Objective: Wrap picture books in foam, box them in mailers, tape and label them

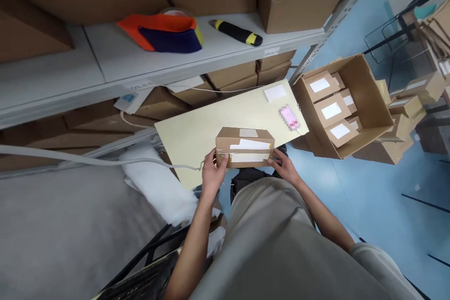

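Observation:
A closed brown cardboard box (245, 146) with white labels on its near side and top is held at the near edge of a pale yellow board (197, 126). My left hand (213, 173) grips the box's left end, thumb on the front face. At the opposite end, my right hand (284, 167) has its fingers against the lower right corner. Both hands hold the box between them.
An open carton (372, 112) with several labelled boxes stands at the right. On the grey shelf (105, 56) lie an orange and blue tape dispenser (168, 33) and a black and yellow cutter (237, 33). A pink blurred item (289, 117) and white paper (274, 93) rest on the board.

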Available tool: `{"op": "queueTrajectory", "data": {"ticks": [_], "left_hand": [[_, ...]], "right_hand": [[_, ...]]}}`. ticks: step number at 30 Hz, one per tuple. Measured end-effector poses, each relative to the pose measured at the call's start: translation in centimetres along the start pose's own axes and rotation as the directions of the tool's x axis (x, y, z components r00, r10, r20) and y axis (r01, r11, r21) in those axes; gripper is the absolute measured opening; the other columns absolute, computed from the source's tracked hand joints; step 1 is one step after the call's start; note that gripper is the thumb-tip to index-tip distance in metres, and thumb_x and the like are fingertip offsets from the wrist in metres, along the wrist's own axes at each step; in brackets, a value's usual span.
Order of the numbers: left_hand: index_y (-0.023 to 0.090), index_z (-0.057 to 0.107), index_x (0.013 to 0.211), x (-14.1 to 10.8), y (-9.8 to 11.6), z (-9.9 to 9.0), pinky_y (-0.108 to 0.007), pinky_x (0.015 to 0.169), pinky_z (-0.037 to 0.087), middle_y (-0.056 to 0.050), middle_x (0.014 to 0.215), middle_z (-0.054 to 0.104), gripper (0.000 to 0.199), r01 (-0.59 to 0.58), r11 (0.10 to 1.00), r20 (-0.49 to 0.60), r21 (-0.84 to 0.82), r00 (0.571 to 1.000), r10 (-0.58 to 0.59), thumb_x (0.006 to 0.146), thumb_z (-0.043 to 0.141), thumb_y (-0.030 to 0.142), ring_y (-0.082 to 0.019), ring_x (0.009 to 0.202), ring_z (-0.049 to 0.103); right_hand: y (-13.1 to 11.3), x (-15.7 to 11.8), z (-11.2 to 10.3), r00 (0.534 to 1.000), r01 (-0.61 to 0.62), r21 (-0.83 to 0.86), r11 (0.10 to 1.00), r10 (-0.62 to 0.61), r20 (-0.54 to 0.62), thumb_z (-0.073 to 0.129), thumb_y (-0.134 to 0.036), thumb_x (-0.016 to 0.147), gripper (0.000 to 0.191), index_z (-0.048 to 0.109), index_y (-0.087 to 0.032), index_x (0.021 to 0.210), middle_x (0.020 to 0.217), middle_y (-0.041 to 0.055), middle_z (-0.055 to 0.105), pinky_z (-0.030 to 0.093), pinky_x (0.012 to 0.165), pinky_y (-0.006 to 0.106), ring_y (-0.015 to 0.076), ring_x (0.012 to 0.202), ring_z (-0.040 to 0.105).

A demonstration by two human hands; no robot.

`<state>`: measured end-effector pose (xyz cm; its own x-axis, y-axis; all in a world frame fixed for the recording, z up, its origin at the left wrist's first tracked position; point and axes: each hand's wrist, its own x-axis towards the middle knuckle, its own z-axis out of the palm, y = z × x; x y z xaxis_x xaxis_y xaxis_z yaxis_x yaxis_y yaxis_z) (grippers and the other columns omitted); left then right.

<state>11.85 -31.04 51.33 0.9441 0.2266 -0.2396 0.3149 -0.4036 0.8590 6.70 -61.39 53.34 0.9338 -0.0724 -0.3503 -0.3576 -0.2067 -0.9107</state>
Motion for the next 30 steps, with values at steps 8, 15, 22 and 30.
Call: {"op": "queueTrajectory", "data": {"ticks": [8, 15, 22, 30], "left_hand": [[0.03, 0.047, 0.173, -3.8, 12.3, 10.9, -0.044, 0.113, 0.066, -0.014, 0.155, 0.069, 0.088, -0.04, 0.997, -0.145, -0.064, 0.989, 0.031, 0.096, 0.08, 0.058, -0.029, 0.135, 0.073], [0.029, 0.067, 0.155, -6.3, 22.4, 26.8, -0.041, 0.106, 0.066, -0.013, 0.15, 0.069, 0.067, -0.185, 0.982, 0.09, -0.021, 0.978, 0.187, 0.097, 0.075, 0.061, -0.029, 0.132, 0.072], [0.028, 0.071, 0.152, -4.8, 31.6, 40.4, -0.045, 0.1, 0.063, -0.012, 0.133, 0.072, 0.057, -0.47, 0.875, 0.36, 0.114, 0.841, 0.405, 0.102, 0.07, 0.055, -0.029, 0.115, 0.07], [0.025, 0.066, 0.159, 2.0, 43.9, 53.6, -0.049, 0.116, 0.057, -0.014, 0.127, 0.07, 0.063, -0.687, 0.724, 0.471, 0.06, 0.659, 0.586, 0.104, 0.069, 0.057, -0.034, 0.132, 0.067]], "right_hand": [[-1.9, 3.3, -15.5, 0.98, 0.188, 0.036, 0.981, -0.185, -0.078, 0.077, -0.068, 0.097, 0.085, 0.06, -0.027, 0.169, 0.166, 0.011, 0.067, 0.064, 0.12, 0.055, 0.0373, 0.148, 0.069], [1.9, 3.7, -32.9, 0.894, 0.207, -0.034, 0.978, -0.203, -0.401, 0.072, -0.068, 0.1, 0.075, 0.065, -0.029, 0.164, 0.151, 0.0143, 0.071, 0.064, 0.115, 0.054, 0.0334, 0.13, 0.072], [7.7, 2.6, -42.7, 0.762, 0.168, -0.02, 0.986, -0.143, -0.632, 0.072, -0.071, 0.101, 0.072, 0.066, -0.027, 0.158, 0.141, 0.0143, 0.065, 0.064, 0.113, 0.052, 0.0302, 0.125, 0.072], [7.3, 9.1, -49.4, 0.645, 0.261, -0.007, 0.965, -0.18, -0.743, 0.072, -0.072, 0.1, 0.09, 0.044, -0.03, 0.175, 0.16, 0.0178, 0.055, 0.054, 0.128, 0.057, 0.0331, 0.146, 0.066]]}}
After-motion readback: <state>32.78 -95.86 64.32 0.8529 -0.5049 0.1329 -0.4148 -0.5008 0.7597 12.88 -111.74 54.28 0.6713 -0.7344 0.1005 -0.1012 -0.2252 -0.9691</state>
